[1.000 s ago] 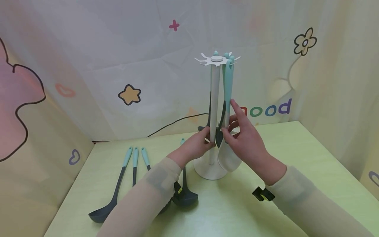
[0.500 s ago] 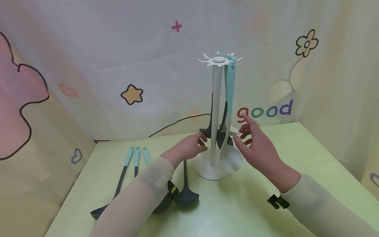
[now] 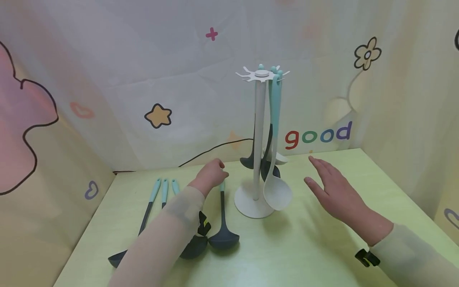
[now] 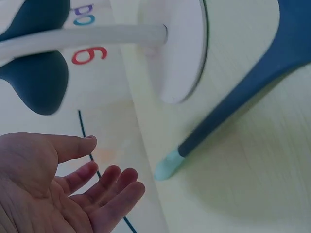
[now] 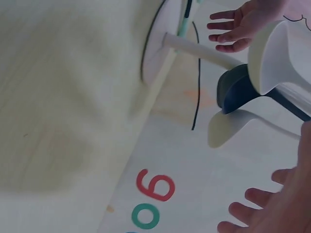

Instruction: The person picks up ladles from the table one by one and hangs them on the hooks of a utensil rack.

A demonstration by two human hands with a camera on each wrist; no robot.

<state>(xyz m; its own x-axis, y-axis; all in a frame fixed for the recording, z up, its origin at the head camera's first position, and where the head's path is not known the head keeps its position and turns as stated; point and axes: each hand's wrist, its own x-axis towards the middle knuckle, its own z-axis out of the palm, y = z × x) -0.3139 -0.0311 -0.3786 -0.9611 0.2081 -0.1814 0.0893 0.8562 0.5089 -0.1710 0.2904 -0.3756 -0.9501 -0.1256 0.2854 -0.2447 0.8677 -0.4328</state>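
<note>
A white utensil stand (image 3: 259, 131) stands upright on its round base. From its top hooks hangs a white ladle (image 3: 278, 193) with a mint handle, and dark ladles (image 3: 247, 161) and another white utensil (image 3: 281, 158) hang behind it. My left hand (image 3: 210, 174), left of the stand, overlaps the mint handle of a dark ladle (image 3: 224, 235) lying on the table. In the left wrist view its loosely bent fingers hold nothing, apart from that handle's tip (image 4: 169, 166). My right hand (image 3: 338, 191) is right of the stand, fingers extended, holding nothing.
Several dark utensils with mint handles lie left on the pale green table (image 3: 308, 255): one ladle handle (image 3: 154, 190) at the far left, others partly hidden by my left sleeve (image 3: 161, 235). A dark bowl (image 3: 195, 246) shows beside the sleeve. A printed curtain (image 3: 201, 99) hangs behind.
My right hand has let go of the hanging white ladle and moved right. My left hand has released the stand's pole and moved left, over the lying ladle's handle.
</note>
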